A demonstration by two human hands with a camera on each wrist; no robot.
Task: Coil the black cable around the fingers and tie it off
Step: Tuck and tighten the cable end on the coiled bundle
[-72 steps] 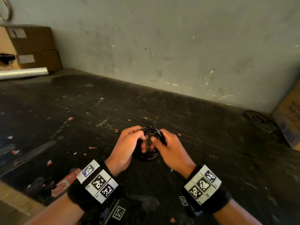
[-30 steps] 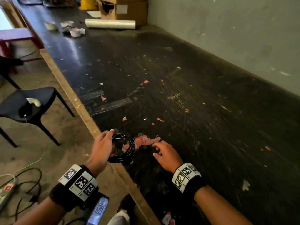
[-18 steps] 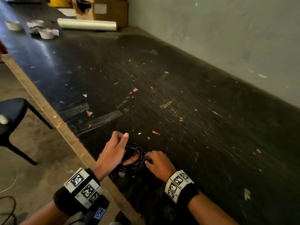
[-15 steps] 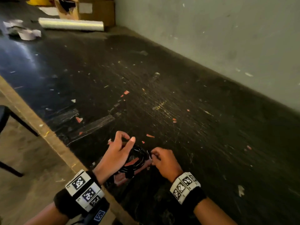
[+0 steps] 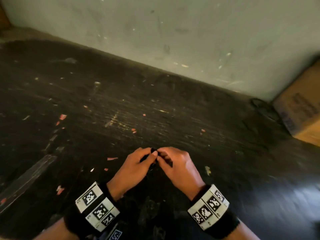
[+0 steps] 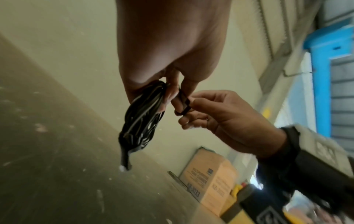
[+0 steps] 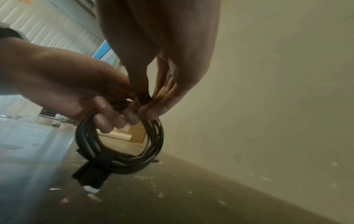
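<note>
The black cable (image 7: 153,144) is wound into a round coil that hangs just above the dark table (image 5: 155,110). My left hand (image 5: 147,157) grips the top of the coil (image 6: 142,119), fingers curled through it. My right hand (image 5: 163,156) meets it fingertip to fingertip and pinches a short black tie strap (image 6: 182,103) at the coil's top. In the right wrist view the strap (image 7: 143,97) sits between thumb and fingers. A black plug end (image 7: 91,174) with a white tip hangs from the coil's bottom. In the head view the hands hide nearly all of the coil.
A plaster wall (image 5: 190,32) runs along the table's far edge. A cardboard box (image 5: 301,110) stands at the right, with a dark flat round thing (image 5: 259,104) beside it. Small red and white scraps (image 5: 62,116) litter the tabletop.
The head view has swung from the table's left edge back toward the wall. The coil has come up off the red thing at the edge, and my right hand now pinches the strap.
</note>
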